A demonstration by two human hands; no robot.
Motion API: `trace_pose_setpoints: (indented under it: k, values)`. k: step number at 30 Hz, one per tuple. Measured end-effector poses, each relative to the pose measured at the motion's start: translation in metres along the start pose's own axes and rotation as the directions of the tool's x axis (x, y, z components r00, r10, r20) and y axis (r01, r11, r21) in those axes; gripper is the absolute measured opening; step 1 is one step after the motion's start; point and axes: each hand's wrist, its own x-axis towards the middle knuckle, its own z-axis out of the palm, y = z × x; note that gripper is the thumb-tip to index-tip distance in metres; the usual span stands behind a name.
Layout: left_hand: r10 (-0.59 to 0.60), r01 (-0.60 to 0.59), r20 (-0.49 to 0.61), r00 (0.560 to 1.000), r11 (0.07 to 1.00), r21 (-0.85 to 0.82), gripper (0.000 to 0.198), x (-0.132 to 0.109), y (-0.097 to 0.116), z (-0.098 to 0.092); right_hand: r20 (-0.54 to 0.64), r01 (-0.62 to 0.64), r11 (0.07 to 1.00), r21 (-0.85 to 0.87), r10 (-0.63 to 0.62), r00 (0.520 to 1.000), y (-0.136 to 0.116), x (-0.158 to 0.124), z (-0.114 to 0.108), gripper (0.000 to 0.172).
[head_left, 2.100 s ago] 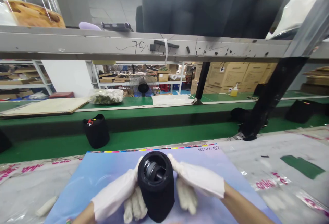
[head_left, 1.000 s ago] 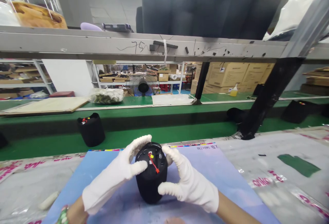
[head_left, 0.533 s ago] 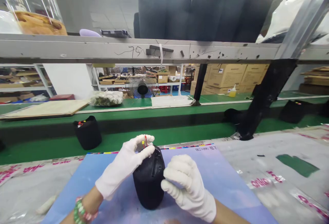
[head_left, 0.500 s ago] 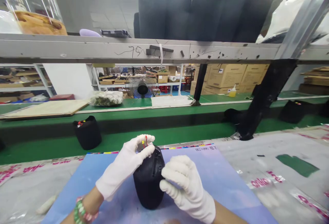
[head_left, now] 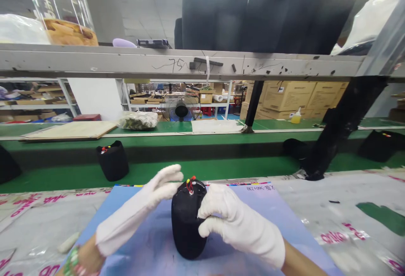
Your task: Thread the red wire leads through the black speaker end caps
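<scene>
A black, cloth-covered rounded cylinder (head_left: 187,229) stands on the blue-purple printed sheet, its top leaning toward me. From its top stick red wires with red and yellow connectors (head_left: 191,182). My left hand (head_left: 158,191), in a white glove, is at the upper left of the cylinder with its fingers stretched and apart, holding nothing. On the other side my right hand (head_left: 228,217), also gloved in white, has curled fingers and thumb closed together against the cylinder's right edge. What lies between those fingertips is hidden.
The printed sheet (head_left: 268,238) lies on a plastic-covered bench. Beyond runs a green conveyor (head_left: 152,170) carrying similar black cylinders, one at left (head_left: 112,161). A black-wrapped post (head_left: 338,132) rises at right. Overhead, a shelf beam (head_left: 126,63) crosses, with tall black rolls (head_left: 234,18) above.
My left hand has let go of the red wires and drawn back left, opening its fingers. My right hand stays closed at the cylinder's right side. The view has shifted slightly left.
</scene>
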Motion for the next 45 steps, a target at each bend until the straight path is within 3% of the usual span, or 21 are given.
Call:
trace_pose_setpoints:
  k: [1,2,3,5,6,8,13,15,19,20,22,24,25,27,31,34,36,37,39,42,45]
  values:
    - [0.061,-0.062,-0.172,0.983,0.998,0.0,0.032,-0.011,-0.007,-0.005,-0.003,0.002,1.0,0.013,-0.002,1.0,0.0,0.0,0.0,0.019]
    - [0.191,-0.156,-0.402,0.895,0.981,0.119,0.019,-0.022,-0.015,-0.008,-0.005,0.006,1.0,0.024,-0.006,1.0,0.0,0.0,0.001,0.019]
    - [0.396,-0.277,-0.484,0.78,0.913,0.301,0.009,-0.033,-0.023,-0.009,-0.009,0.009,1.0,0.03,-0.009,1.0,-0.001,0.0,0.001,0.019]
    - [0.755,-0.53,-0.164,0.635,0.581,0.618,0.01,-0.05,-0.038,-0.002,-0.02,0.01,0.999,0.031,-0.009,1.0,-0.002,0.0,0.002,0.019]
    - [0.834,-0.591,-0.032,0.552,0.417,0.69,0.01,-0.054,-0.043,0.004,-0.024,0.009,0.999,0.033,-0.008,1.0,-0.002,0.0,0.002,0.02]
    - [0.87,-0.589,0.115,0.48,0.223,0.777,0.013,-0.057,-0.047,0.018,-0.026,0.016,0.999,0.046,-0.014,1.0,-0.001,-0.001,0.002,0.022]
    - [0.901,-0.518,0.145,0.409,0.098,0.85,0.011,-0.039,-0.029,0.04,-0.061,0.033,0.998,0.046,-0.031,0.998,0.0,-0.005,0.002,0.021]
    - [0.894,-0.486,0.159,0.418,0.072,0.871,0.012,-0.031,-0.015,0.041,-0.031,0.053,0.997,0.048,-0.051,0.998,0.0,-0.005,0.002,0.019]
    - [0.785,-0.497,0.222,0.578,0.123,0.859,0.026,-0.022,0.007,0.041,0.03,-0.017,1.0,0.011,0.017,0.999,-0.005,-0.007,0.001,0.017]
    - [0.765,-0.512,0.226,0.603,0.154,0.845,0.028,-0.021,0.01,0.04,0.013,-0.067,0.998,0.004,0.067,0.998,-0.007,-0.008,0.001,0.015]
    - [0.746,-0.53,0.212,0.631,0.215,0.821,0.026,-0.02,0.01,0.036,-0.036,-0.158,0.987,0.019,0.159,0.987,-0.008,-0.011,0.002,0.031]
    - [0.743,-0.55,0.199,0.64,0.261,0.794,0.021,-0.02,0.006,0.033,-0.07,-0.187,0.982,0.042,0.189,0.979,-0.008,-0.013,0.003,0.04]
    - [0.745,-0.556,0.196,0.638,0.269,0.787,0.019,-0.02,0.003,0.031,-0.071,-0.167,0.985,0.041,0.17,0.983,-0.007,-0.012,0.004,0.032]
    - [0.745,-0.557,0.203,0.636,0.261,0.788,0.016,-0.021,-0.001,0.029,-0.066,-0.078,0.997,0.02,0.079,0.995,-0.006,-0.01,0.005,0.011]
    - [0.77,-0.539,0.205,0.605,0.206,0.817,0.02,-0.021,0.002,0.031,-0.049,0.097,0.994,0.047,-0.095,0.994,-0.007,-0.004,0.004,0.018]
    - [0.805,-0.544,0.207,0.555,0.164,0.823,0.021,-0.022,0.004,0.031,0.004,-0.053,0.997,0.054,0.053,0.999,-0.011,-0.005,0.0,0.003]
    - [0.806,-0.549,0.235,0.542,0.128,0.826,0.019,-0.023,0.001,0.03,0.055,-0.28,0.951,0.131,0.275,0.96,-0.013,-0.006,-0.007,0.019]
    - [0.787,-0.539,0.25,0.563,0.121,0.833,0.018,-0.024,-0.001,0.029,0.105,-0.393,0.897,0.202,0.379,0.919,-0.014,-0.006,-0.011,0.028]
    - [0.711,-0.493,0.262,0.653,0.136,0.859,0.017,-0.026,-0.006,0.029,0.211,-0.535,0.781,0.323,0.492,0.845,-0.015,-0.005,-0.022,0.032]
    - [0.617,-0.441,0.27,0.739,0.14,0.886,0.015,-0.029,-0.01,0.03,0.125,-0.526,0.789,0.318,0.515,0.848,-0.013,-0.006,-0.035,0.017]
    - [0.659,-0.47,0.291,0.693,0.107,0.876,0.021,-0.028,-0.009,0.031,-0.038,-0.426,0.874,0.236,0.446,0.894,-0.013,-0.011,-0.037,0.014]
